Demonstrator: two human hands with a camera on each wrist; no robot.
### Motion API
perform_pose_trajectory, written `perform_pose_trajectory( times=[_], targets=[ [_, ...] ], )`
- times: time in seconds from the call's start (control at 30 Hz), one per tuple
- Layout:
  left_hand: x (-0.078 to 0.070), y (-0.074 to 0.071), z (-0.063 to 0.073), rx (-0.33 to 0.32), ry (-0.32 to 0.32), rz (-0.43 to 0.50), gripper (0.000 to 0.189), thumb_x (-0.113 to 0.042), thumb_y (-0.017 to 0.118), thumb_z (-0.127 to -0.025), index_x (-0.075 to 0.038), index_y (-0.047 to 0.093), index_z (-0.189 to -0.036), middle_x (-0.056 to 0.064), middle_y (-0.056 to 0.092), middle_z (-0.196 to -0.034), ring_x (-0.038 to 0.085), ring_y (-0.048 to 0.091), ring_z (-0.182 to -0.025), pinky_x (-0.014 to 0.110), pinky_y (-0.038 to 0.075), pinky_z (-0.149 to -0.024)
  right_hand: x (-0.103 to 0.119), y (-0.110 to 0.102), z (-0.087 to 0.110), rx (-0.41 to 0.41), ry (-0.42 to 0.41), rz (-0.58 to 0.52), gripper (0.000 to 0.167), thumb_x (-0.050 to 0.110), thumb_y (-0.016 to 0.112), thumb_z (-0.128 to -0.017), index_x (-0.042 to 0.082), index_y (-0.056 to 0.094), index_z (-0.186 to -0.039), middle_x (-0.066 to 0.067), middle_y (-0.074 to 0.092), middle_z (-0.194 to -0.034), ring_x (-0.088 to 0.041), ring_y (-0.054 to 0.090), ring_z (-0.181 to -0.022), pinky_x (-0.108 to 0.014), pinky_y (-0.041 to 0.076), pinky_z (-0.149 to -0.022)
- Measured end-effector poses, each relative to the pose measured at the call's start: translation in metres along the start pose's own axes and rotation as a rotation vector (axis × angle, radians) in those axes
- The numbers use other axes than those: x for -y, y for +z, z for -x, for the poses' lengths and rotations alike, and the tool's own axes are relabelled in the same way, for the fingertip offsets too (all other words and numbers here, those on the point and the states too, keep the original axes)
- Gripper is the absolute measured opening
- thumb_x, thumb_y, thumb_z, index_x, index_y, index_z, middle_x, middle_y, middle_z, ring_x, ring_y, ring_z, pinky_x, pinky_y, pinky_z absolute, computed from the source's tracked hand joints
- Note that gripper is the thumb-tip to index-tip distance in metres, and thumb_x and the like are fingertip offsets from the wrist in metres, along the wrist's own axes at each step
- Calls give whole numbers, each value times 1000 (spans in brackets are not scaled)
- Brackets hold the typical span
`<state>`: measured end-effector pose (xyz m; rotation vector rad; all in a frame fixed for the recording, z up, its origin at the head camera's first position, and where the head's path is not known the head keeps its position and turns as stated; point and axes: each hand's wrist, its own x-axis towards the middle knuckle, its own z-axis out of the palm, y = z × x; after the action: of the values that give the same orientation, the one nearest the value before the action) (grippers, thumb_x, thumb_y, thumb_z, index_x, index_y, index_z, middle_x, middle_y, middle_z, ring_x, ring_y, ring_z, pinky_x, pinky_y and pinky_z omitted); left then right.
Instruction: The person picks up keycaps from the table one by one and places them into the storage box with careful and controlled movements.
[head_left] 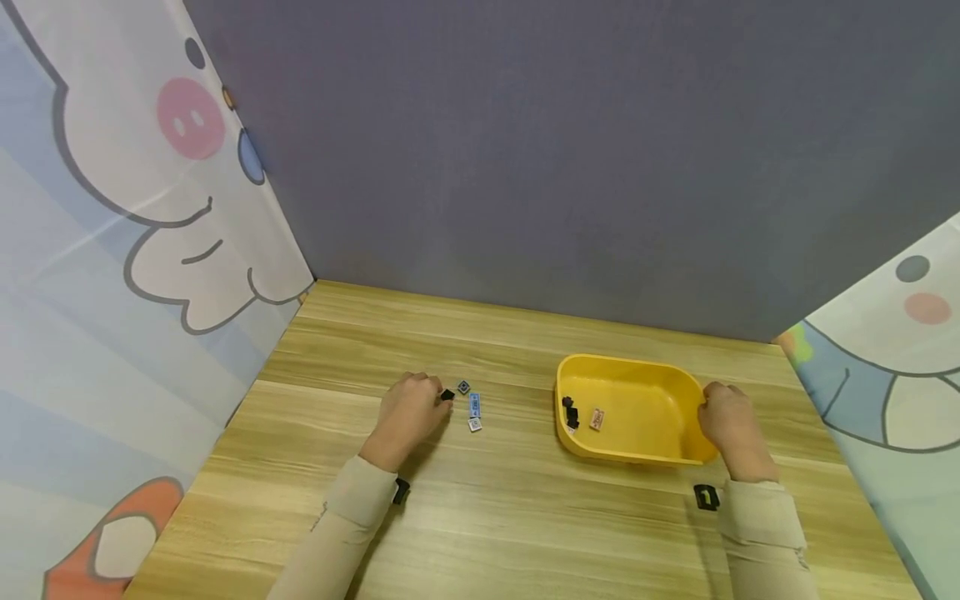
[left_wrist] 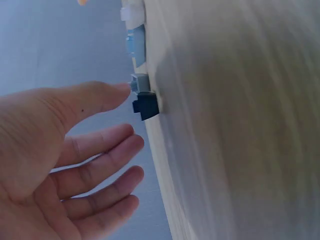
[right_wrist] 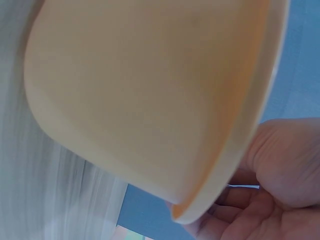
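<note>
My left hand (head_left: 412,412) is beside a small black toy brick (head_left: 447,394) on the table. In the left wrist view its fingers (left_wrist: 122,147) are spread and relaxed, holding nothing, and the thumb tip overlaps a small grey-blue brick (left_wrist: 142,82) right next to the black one. A flat blue brick (head_left: 474,406) and a white brick (head_left: 475,425) lie close by in a short row. My right hand (head_left: 729,421) grips the right end rim of a yellow plastic bin (head_left: 637,457). Inside the bin are several black pieces (head_left: 572,415) and a pinkish brick (head_left: 597,419).
The wooden table (head_left: 525,533) ends at a grey wall panel (head_left: 525,167) at the back. Cartoon-printed curtains (head_left: 97,333) stand on the left and right sides. Black wrist devices show under both forearms.
</note>
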<state>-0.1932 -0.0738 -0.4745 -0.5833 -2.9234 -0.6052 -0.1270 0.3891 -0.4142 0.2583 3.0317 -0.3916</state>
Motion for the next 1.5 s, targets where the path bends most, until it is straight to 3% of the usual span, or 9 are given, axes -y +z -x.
perform_pose_trajectory(
  times=[0.13, 0.27, 0.47, 0.73, 0.87, 1.03, 1.13, 1.5],
  targets=[
    [1, 1, -2, 43, -62, -17, 34, -28, 80, -85, -13, 58, -65, 1, 56, -70, 20, 54, -67, 33, 45, -52, 1, 0, 2, -8, -2, -4, 25, -8, 45, -87, -24, 55, -104, -36, 55, -90, -49, 56, -85, -57, 50, -73],
    [1, 3, -4, 68, -100, -23, 39, -32, 79, -86, -15, 54, -62, 1, 54, -67, 19, 50, -64, 33, 41, -49, 2, 0, 3, -17, -10, -3, 22, -8, 45, -86, -22, 56, -99, -33, 55, -86, -45, 56, -80, -55, 50, -70],
    [1, 6, -7, 66, -107, -48, 39, -31, 77, -87, -15, 54, -61, 1, 55, -68, 19, 50, -63, 34, 41, -48, 2, 1, 3, -30, -21, 6, 22, -8, 46, -86, -23, 56, -99, -34, 55, -86, -48, 57, -82, -57, 51, -72],
    [1, 6, -8, 74, -97, -54, 45, -28, 75, -89, -16, 46, -57, 1, 50, -64, 19, 45, -59, 30, 33, -44, 2, 0, 3, -32, -18, 7, 26, -7, 47, -86, -24, 56, -103, -38, 56, -92, -54, 56, -89, -61, 50, -77],
    [-1, 4, -8, 34, -64, -32, 39, -28, 77, -87, -15, 52, -60, -1, 51, -64, 17, 47, -59, 30, 37, -45, 1, 0, 2, -37, -22, 12, 24, -8, 48, -86, -23, 56, -102, -37, 56, -90, -53, 56, -87, -60, 50, -76],
    [-9, -1, -10, -76, 43, -2, 21, -25, 79, -84, -13, 69, -72, -1, 61, -70, 17, 57, -65, 33, 49, -51, 0, 0, 0, -36, -23, 13, 22, -7, 48, -86, -23, 56, -100, -36, 56, -89, -51, 57, -86, -59, 50, -75],
    [-19, -5, -12, -107, 101, 20, 14, -25, 78, -85, -13, 74, -79, 0, 66, -76, 19, 63, -74, 34, 52, -55, -1, 1, 1, -42, -26, 11, 21, -7, 48, -85, -21, 56, -97, -34, 56, -87, -48, 57, -83, -58, 50, -74],
    [-78, -10, -42, -10, 244, 60, 21, -31, 71, -92, -13, 79, -98, 0, 73, -96, 20, 65, -92, 36, 57, -72, 0, 1, 1, -42, -30, 15, 18, -7, 48, -85, -20, 56, -95, -33, 56, -85, -47, 57, -82, -57, 49, -72]
  ],
)
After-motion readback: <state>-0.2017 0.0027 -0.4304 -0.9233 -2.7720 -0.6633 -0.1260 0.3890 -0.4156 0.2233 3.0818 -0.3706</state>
